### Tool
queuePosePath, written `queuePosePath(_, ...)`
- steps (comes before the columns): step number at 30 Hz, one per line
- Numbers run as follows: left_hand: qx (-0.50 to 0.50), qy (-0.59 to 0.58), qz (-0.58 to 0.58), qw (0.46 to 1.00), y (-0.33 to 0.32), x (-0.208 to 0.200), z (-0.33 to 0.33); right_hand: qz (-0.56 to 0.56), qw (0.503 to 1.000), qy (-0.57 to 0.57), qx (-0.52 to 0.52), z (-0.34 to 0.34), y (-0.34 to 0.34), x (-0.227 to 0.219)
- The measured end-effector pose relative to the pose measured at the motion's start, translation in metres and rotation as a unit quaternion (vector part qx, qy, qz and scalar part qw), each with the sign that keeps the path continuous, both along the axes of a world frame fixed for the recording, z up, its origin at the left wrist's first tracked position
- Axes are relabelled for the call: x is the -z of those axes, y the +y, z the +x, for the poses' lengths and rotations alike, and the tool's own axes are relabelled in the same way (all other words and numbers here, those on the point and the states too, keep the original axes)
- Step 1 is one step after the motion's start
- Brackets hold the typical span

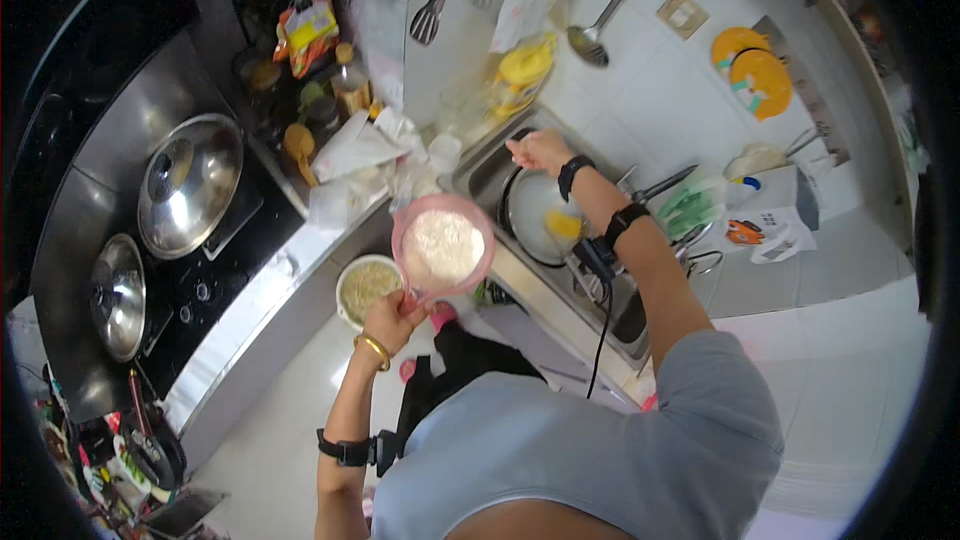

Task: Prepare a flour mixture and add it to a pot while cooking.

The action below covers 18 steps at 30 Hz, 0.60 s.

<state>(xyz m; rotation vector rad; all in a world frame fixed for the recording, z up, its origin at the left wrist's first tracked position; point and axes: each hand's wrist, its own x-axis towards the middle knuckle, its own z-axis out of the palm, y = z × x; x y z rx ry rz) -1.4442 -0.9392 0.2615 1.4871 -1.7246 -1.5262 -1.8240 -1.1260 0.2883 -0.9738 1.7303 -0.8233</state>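
My left hand (390,318) grips the near rim of a round pink basin (402,218), thumb on top. The basin is level, with something whitish and bright in it that I cannot make out. Just below and left of it is a white bowl (343,308) of pale, stringy food. My right hand (541,152) is over the far part of the metal sink (475,180), its fingers curled; what they hold, if anything, is hidden. Under that hand a round pan (528,210) sits in the sink, with a yellow piece (563,225) in it.
At left is a black stove (215,285) with two domed metal lids (190,185). Bottles, packets and crumpled plastic crowd the corner counter. A ladle (590,40) and a whisk (427,22) hang on the wall. Right of the sink stands a box (785,200) with bags. A black cable (602,340) hangs from my right forearm.
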Motion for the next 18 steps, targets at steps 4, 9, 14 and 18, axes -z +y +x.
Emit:
queuePosePath(4, -0.042, -0.032, 0.027, 0.998, 0.002, -0.01, 0.01, 0.037, 0.996, 0.011, -0.084, -0.02, -0.028, 0.057)
queuePosePath(9, -0.065, -0.058, -0.013, 0.996, 0.009, 0.0, 0.033, -0.015, 0.946, 0.195, -0.257, -0.035, 0.01, 0.123)
queuePosePath(14, -0.07, -0.091, 0.056, 0.992, -0.001, -0.024, 0.031, -0.062, 0.936, 0.267, -0.22, -0.004, -0.015, 0.006)
queuePosePath(18, -0.084, -0.077, 0.051, 0.992, 0.0, -0.021, 0.036, -0.25, 0.904, 0.254, -0.237, 0.027, -0.074, -0.071)
